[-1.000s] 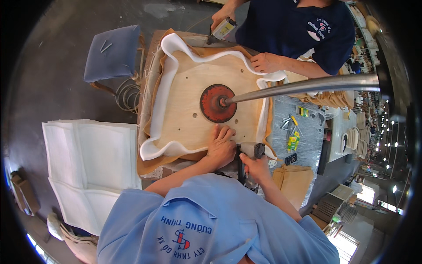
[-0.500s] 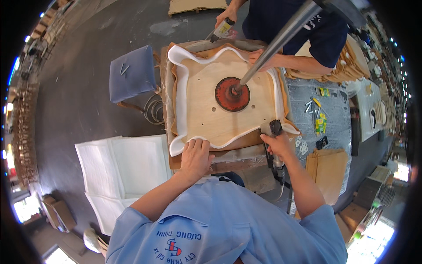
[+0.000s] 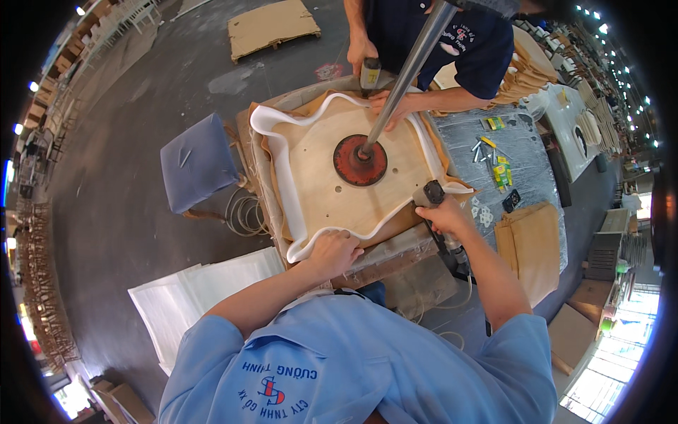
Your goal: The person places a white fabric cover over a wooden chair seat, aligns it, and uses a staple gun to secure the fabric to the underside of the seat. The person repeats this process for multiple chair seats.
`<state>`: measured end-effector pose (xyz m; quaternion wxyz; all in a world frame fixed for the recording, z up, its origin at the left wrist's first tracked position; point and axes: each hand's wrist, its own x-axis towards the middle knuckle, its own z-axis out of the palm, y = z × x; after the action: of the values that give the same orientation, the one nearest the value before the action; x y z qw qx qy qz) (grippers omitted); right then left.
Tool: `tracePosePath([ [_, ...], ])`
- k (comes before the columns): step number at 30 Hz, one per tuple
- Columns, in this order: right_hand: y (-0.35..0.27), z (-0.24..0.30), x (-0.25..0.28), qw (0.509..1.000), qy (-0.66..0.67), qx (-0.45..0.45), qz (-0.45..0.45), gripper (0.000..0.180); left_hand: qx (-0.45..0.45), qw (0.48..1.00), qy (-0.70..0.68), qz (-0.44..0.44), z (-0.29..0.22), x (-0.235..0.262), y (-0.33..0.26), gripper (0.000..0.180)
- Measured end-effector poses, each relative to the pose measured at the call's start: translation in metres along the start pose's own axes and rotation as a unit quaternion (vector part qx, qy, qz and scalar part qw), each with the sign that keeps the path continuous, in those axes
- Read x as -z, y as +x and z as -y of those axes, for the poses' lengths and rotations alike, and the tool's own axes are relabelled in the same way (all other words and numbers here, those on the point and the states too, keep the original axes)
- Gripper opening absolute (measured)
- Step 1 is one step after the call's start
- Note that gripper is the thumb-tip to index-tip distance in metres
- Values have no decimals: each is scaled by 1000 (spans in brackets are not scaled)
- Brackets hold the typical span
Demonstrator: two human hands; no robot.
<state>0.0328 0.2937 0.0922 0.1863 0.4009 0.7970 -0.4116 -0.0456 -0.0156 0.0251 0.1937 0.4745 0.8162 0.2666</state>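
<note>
Left hand (image 3: 333, 253): palm down, fingers closed, pinching white foam strip (image 3: 282, 180) at plywood panel (image 3: 332, 185) edge.
Right hand (image 3: 443, 213): fingers wrapped tight round black stapler (image 3: 441, 230).

One view only: head cam, fisheye, looks steeply down from above the person's shoulders. Close to the left hand (image 3: 333, 253) and right hand (image 3: 443, 214); beyond their fingers the plywood seat panel (image 3: 321, 166) fills the centre.

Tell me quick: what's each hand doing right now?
Left hand: closed, pressing the white foam strip at the near edge of the wooden seat board.
Right hand: closed around a staple gun.
</note>
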Motion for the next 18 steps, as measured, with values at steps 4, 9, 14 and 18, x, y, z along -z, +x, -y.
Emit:
tracePosePath([
  [4, -2, 3, -4, 1000, 0, 9, -2, 43, -32, 999, 19, -13, 9, -1, 8, 22],
  [9, -4, 1, 0, 1000, 21, -6, -11, 41, -48, 998, -3, -50, 25, 2, 16, 20],
  [14, -30, -11, -15, 996, 82, -9, -17, 37, -32, 993, -49, -105, 38, -7, 30, 20],
  [18, -76, 26, -64, 983, 179, 28, 28, 27, 14, 990, -62, -124, 41, -13, 29, 20],
])
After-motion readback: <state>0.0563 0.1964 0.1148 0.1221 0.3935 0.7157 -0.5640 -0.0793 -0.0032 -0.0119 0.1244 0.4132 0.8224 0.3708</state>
